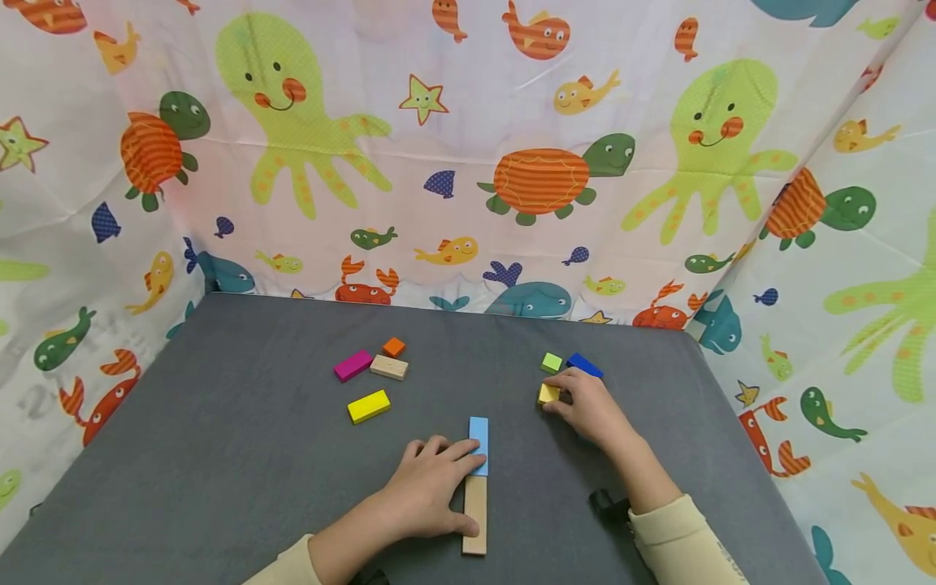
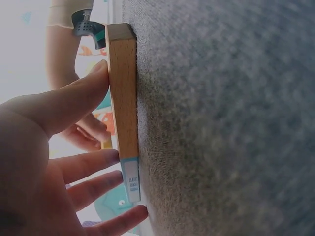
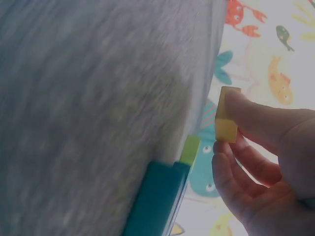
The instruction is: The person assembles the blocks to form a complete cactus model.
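A long natural-wood block (image 1: 476, 497) and a light blue block (image 1: 478, 431) lie end to end on the grey table, forming a straight strip. My left hand (image 1: 427, 491) rests along its left side, thumb on the wooden block and spread fingers reaching the blue one. In the left wrist view, the fingers are nearly straight against the block's side. My right hand (image 1: 591, 410) pinches a small yellow block (image 3: 227, 129) between thumb and fingers, raised above the cloth in the right wrist view. A lime green block (image 1: 552, 362) and a dark blue block (image 1: 585, 365) lie just beyond it.
Left of the strip lie a magenta block (image 1: 353, 366), an orange block (image 1: 394, 348), a short wooden block (image 1: 389, 367) and a bright yellow block (image 1: 369, 406). A curtain (image 1: 409, 179) printed with sea animals borders the grey table (image 1: 219, 455) at the back and sides.
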The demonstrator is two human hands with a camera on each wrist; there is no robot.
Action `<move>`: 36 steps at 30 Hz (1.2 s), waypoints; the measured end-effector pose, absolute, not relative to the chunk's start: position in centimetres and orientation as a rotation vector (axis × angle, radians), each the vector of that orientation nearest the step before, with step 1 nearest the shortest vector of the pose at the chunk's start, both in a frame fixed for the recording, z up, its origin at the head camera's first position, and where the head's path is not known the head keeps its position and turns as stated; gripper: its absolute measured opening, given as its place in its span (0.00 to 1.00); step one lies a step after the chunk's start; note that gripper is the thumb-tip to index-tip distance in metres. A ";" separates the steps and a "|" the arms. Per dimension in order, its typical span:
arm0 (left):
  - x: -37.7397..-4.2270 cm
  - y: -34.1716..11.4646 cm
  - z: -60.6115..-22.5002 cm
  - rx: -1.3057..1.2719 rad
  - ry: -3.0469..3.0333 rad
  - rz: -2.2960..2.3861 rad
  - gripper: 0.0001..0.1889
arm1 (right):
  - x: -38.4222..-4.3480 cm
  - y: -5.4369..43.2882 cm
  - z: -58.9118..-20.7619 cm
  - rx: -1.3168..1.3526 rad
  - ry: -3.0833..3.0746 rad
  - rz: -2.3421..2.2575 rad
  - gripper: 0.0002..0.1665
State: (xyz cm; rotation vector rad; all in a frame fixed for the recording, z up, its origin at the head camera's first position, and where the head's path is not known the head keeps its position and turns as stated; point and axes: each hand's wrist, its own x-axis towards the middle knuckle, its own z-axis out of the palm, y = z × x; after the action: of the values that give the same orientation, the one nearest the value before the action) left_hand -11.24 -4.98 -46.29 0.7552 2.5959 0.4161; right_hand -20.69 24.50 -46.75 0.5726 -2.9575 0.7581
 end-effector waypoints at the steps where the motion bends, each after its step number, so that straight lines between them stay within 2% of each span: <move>1: -11.3 -5.0 -46.3 0.754 2.595 0.412 0.48 | -20.7 24.2 -46.7 0.580 -2.946 0.771 0.22; 19: -11.3 -4.9 -46.7 0.749 2.609 0.388 0.48 | -21.0 17.4 -46.8 0.617 -2.972 0.895 0.19; 36: -11.4 -4.9 -46.2 0.771 2.601 0.388 0.48 | -21.3 15.3 -47.5 0.648 -3.041 0.989 0.17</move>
State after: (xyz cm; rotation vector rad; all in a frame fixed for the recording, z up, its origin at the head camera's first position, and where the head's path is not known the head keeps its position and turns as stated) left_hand -11.38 -4.90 -46.18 0.7714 2.6010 0.3879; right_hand -21.30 15.28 -47.49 0.6481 -3.0406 0.9894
